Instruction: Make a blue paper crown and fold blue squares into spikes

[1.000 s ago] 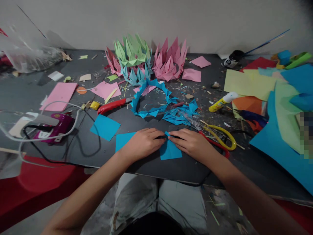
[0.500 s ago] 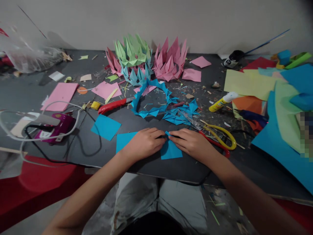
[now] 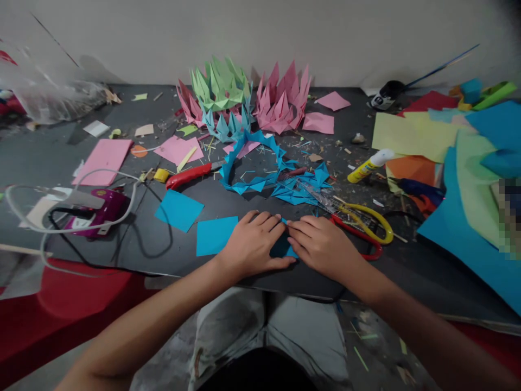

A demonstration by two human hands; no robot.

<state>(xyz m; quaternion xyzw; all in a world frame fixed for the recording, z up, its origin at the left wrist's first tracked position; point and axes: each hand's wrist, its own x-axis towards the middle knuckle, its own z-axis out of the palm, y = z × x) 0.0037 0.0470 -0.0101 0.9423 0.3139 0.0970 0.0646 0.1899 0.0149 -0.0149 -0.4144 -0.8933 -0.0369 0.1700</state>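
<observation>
Near the front edge of the table, both my hands are on a blue paper square, which they partly cover. My left hand has its fingertips at the far edge and its thumb stretched along the near edge, holding the sheet between them. From the other side, my right hand holds the sheet, fingers close together on its right part. A second blue sheet lies beside my left hand, and another blue square farther left. Beyond my hands lies a blue folded-paper ring.
Scissors lie right of my right hand, with a glue stick behind. A red-handled cutter and purple device with cords are left. Green and pink paper crowns stand behind. Coloured sheets pile right.
My left hand has turned and spread, its thumb reaching to the sheet's near edge. My right hand has shifted slightly right, and less of the blue square shows.
</observation>
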